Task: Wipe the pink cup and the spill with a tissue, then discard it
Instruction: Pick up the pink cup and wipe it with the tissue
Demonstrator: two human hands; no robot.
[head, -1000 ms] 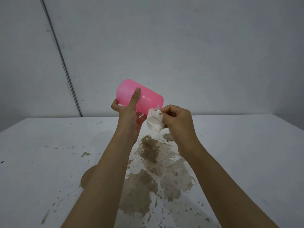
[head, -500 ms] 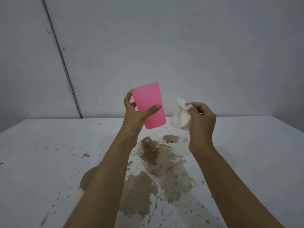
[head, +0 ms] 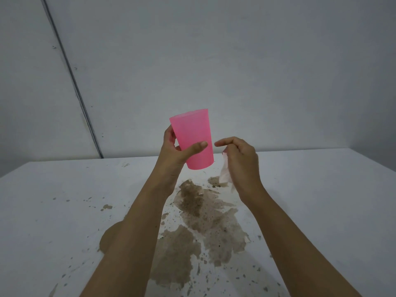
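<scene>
1. At the centre of the frame, my left hand (head: 177, 153) holds the translucent pink plastic cup (head: 192, 138) in the air above the white counter (head: 321, 189). The cup is nearly upright, with its wide mouth up and its narrow base down.
2. My left hand is clamped on the cup. The thumb lies across the front wall and the fingers wrap round the back on the left side.
3. Just right of the cup, my right hand (head: 240, 161) is curled round a crumpled white paper tissue (head: 225, 174). The tissue hangs out below the palm on the side facing the cup.
4. My right forefinger is stretched toward the cup, with its tip just beside the wall. A thin gap shows between them.
5. The tissue is apart from the cup and off the counter.
6. Below both hands, a brown liquid spill (head: 205, 215) spreads over the counter in ragged patches. It runs from under the cup down to the lower middle of the frame, between my forearms.
7. Small brown specks are scattered across the counter at the left and along the bottom.
8. A rounded tan patch (head: 109, 239) shows against my left forearm at the lower left, and I cannot tell what it is.
9. A plain grey wall (head: 235, 61) fills the upper half, and a dark thin strip (head: 70, 78) slants down its left side.
</scene>
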